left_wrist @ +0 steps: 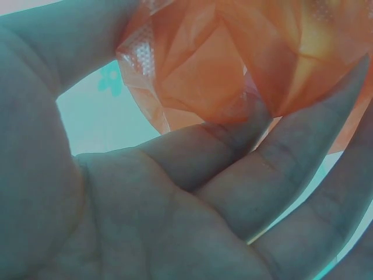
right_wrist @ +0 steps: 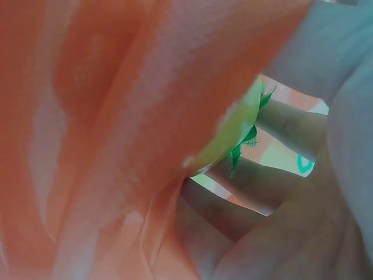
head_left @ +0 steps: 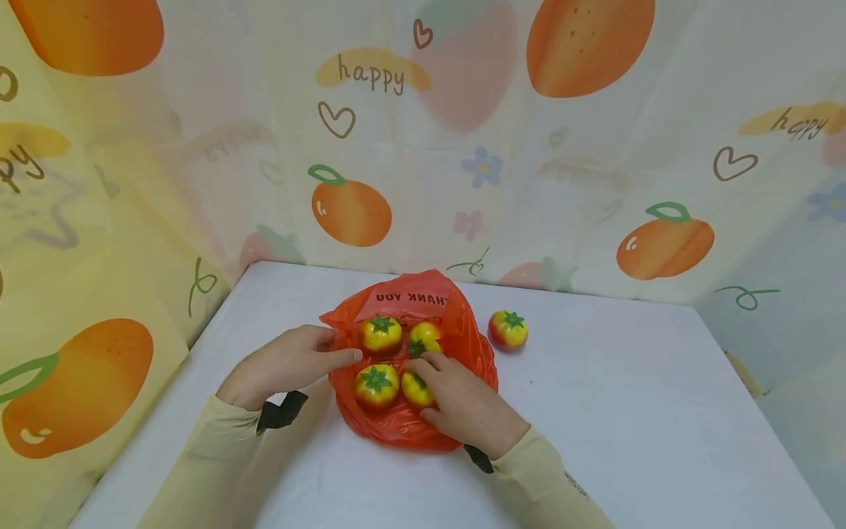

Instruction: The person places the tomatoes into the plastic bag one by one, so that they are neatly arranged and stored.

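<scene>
A red plastic bag [head_left: 432, 433] with "THANK YOU" printed in mirrored letters lies open on the table. Inside it are several red-and-yellow toy tomatoes with green leafy tops, such as the upper left tomato [head_left: 381, 336] and the lower left tomato [head_left: 377, 387]. My left hand [head_left: 291, 364] holds the bag's left edge, thumb on the inner side and fingers behind the film. At the lower right of the bag, my right hand [head_left: 463, 404] has its fingers round a toy tomato [right_wrist: 236, 128], which the bag partly hides in the right wrist view.
One more toy tomato [head_left: 507, 330] sits on the white table [head_left: 615, 382], just right of the bag. Behind the table and along its left side hangs a fruit-printed cloth [head_left: 423, 162].
</scene>
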Tool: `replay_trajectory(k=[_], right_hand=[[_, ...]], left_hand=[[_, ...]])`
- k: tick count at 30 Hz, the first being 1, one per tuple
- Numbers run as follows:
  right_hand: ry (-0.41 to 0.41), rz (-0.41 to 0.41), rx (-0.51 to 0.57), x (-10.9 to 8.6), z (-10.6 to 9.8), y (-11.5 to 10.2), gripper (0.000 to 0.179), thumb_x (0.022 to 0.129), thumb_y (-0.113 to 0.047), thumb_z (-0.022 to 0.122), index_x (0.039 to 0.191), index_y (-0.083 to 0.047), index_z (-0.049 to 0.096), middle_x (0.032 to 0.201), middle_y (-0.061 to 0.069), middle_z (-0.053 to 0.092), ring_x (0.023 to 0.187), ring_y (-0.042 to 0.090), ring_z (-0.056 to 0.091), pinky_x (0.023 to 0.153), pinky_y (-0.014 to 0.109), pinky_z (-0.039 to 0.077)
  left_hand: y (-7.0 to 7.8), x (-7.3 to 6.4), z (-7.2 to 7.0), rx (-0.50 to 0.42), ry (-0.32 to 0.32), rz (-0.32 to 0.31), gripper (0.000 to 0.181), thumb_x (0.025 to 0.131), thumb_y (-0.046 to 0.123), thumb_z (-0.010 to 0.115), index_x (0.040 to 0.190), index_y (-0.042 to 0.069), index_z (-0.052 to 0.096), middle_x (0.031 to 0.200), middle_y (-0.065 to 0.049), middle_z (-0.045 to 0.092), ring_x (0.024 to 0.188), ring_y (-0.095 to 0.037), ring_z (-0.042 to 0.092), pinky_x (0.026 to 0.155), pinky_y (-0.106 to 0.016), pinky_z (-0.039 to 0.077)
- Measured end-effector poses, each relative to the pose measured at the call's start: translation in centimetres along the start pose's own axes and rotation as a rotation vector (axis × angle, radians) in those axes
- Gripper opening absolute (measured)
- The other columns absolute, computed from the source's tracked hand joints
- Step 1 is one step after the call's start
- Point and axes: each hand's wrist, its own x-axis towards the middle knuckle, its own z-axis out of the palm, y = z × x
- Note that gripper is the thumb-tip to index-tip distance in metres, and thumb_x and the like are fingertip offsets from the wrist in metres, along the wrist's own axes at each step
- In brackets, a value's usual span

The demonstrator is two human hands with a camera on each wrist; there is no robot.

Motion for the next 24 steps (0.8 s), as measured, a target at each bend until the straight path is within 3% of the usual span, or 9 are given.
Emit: replay_trajectory(k=[15, 20, 24], right_hand=[[0.013, -0.029, -0.054, 0.2, 0.4, 0.0, 0.067, 0.095, -0.028, 0.085, 0.154, -0.023, 0.054, 0.146, 0.003, 0.057, 0.129, 0.021, 0.06, 0.107, 0.042, 0.06], [0.041, -0.017, -0.044, -0.6, -0.6, -0.4, 0.07, 0.095, -0.032, 0.086, 0.155, -0.022, 0.053, 0.15, 0.004, 0.055, 0.132, 0.021, 0.06, 0.106, 0.043, 0.061], [0.102, -0.033, -0.028, -1.4, -2.0, -0.5, 0.068, 0.096, -0.034, 0.084, 0.156, -0.022, 0.054, 0.158, 0.005, 0.053, 0.141, 0.023, 0.057, 0.109, 0.046, 0.06]], left_hand=[[0.1, 0.1, 0.0, 0.009, -0.002, 0.005, 0.047, 0.099, 0.061, 0.068, 0.119, 0.019, 0.076, 0.106, 0.001, 0.074, 0.099, -0.02, 0.063, 0.082, -0.034, 0.048], [0.0, 0.0, 0.0, 0.017, 0.002, 0.004, 0.045, 0.099, 0.062, 0.068, 0.114, 0.02, 0.076, 0.102, 0.001, 0.073, 0.098, -0.02, 0.063, 0.08, -0.034, 0.048], [0.1, 0.0, 0.0, 0.018, -0.001, 0.004, 0.047, 0.099, 0.062, 0.068, 0.119, 0.02, 0.076, 0.107, 0.002, 0.075, 0.1, -0.019, 0.064, 0.083, -0.035, 0.049]])
